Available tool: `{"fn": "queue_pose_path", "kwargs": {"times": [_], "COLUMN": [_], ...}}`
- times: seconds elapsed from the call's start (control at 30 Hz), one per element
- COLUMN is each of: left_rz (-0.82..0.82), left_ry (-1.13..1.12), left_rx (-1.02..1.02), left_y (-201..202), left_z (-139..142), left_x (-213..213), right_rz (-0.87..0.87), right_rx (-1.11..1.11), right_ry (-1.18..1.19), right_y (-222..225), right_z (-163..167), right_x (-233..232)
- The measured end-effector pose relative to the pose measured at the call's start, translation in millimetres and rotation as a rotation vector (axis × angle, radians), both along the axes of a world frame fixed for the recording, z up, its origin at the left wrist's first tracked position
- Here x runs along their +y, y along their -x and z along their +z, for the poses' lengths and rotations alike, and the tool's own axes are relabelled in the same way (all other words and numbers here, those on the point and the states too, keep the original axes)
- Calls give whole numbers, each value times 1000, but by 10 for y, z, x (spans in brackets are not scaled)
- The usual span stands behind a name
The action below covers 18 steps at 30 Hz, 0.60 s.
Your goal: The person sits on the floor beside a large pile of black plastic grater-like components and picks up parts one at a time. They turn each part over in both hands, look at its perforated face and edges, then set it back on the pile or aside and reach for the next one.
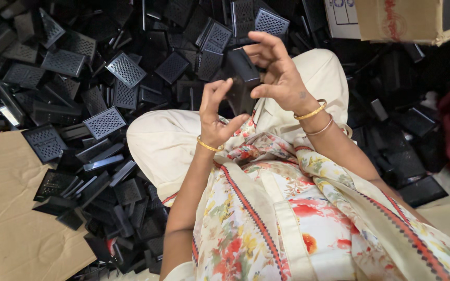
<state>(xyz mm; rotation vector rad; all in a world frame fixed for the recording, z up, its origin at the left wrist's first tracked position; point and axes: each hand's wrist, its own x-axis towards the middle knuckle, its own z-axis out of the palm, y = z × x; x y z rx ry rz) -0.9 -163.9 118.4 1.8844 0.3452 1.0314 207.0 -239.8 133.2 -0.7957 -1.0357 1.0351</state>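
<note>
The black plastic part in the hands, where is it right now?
In the head view, the black plastic part sits centre-top, held between the left hand and right hand, above the person's knees.

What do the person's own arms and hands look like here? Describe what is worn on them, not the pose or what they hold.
Both forearms are bare, with no sleeves showing. The left hand has one thin gold bangle at the wrist. The right hand has two slim bangles, gold and coppery, and a small dark mark near the wrist. No gloves or rings are visible on the fingers.
</note>
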Motion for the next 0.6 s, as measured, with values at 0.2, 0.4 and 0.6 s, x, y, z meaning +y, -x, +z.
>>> {"fn": "queue_pose_path", "kwargs": {"times": [0.2,0.4,0.6], "left_rz": [-41,19,-20], "left_ry": [-26,183,74], "left_rx": [200,-145,76], "left_y": [3,-67,51], "left_z": [3,-45,-22], "left_x": [-15,-30,43], "right_rz": [-30,10,12], "right_rx": [40,15,-48], "right_ry": [3,50,44], "right_y": [-136,-100,2], "right_z": [91,106,156], "right_x": [45,12,7]}}
